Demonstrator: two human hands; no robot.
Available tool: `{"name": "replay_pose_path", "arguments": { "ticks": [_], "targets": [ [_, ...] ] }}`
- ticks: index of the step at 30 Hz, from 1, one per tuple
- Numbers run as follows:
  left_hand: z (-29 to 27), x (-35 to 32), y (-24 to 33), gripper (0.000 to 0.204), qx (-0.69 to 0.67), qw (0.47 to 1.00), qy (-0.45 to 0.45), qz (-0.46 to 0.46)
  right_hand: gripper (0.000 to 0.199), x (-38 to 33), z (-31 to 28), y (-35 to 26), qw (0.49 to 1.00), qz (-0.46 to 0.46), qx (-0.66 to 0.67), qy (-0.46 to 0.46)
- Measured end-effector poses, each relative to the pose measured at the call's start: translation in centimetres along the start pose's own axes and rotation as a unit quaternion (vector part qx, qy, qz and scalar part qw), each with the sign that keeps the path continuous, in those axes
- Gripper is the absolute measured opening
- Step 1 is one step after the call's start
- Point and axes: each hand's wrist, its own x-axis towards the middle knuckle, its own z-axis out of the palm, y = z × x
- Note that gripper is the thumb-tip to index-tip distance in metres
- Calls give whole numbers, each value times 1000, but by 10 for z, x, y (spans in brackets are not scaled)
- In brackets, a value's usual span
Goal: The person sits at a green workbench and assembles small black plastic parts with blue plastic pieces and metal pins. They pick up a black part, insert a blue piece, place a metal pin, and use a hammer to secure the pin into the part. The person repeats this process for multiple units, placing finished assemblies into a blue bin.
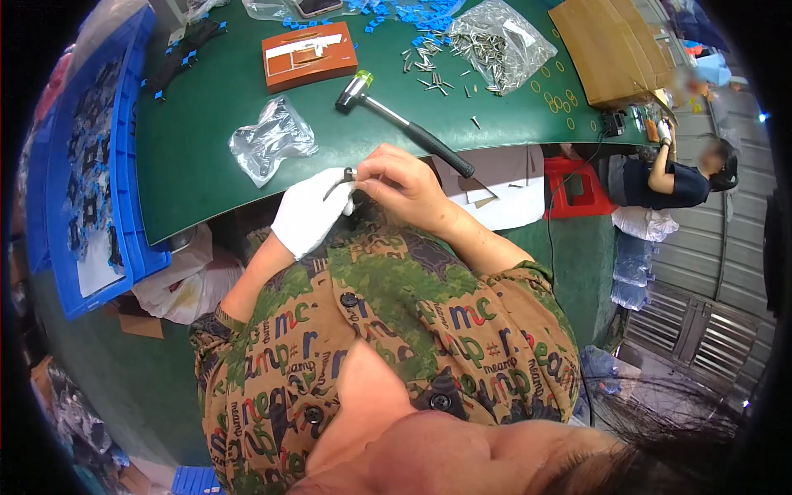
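Head view, seated person at a green work table (pixel 206 157). Left hand (pixel 309 210), in a white glove, and bare right hand (pixel 404 186) meet just over the near table edge. Both pinch one small dark metal part (pixel 340 181): gloved fingers curled closed around its lower end, right thumb and forefinger closed on its upper end near a small ring-like tip. Exact shape too small to resolve. Judgement: part looks light, stiff, thin and likely slick metal; easily dropped, so a fingertip pinch at both ends, as held, suits it better than a palm grip. On the table beyond the hands: a hammer (pixel 400 120) with black handle and yellow-green capped head, lying diagonally, untouched. Left of it, a crumpled clear plastic bag (pixel 268 140). Farther off, an orange box (pixel 309 54), scattered metal pins (pixel 433 66) beside a second clear bag of pins (pixel 499 41), and blue plastic pieces (pixel 412 16). Blue bin (pixel 124 165) at far left. Another person (pixel 668 177) sits at right, apart.
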Motion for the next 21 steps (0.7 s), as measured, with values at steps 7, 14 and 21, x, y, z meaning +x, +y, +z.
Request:
{"name": "replay_pose_path", "arguments": {
  "ticks": [7,14,21],
  "targets": [
    [-1,-3,-4,25,109,992,24,67,15,-1,12,7,997,-64,-50,9],
    [-10,-6,1,25,121,990,-32,71,25,-1,5,20,983,127,101,-84],
    [-25,-12,3,32,49,993,-93,-45,27,1,10,24,990,-89,-85,-65]
  ]
}}
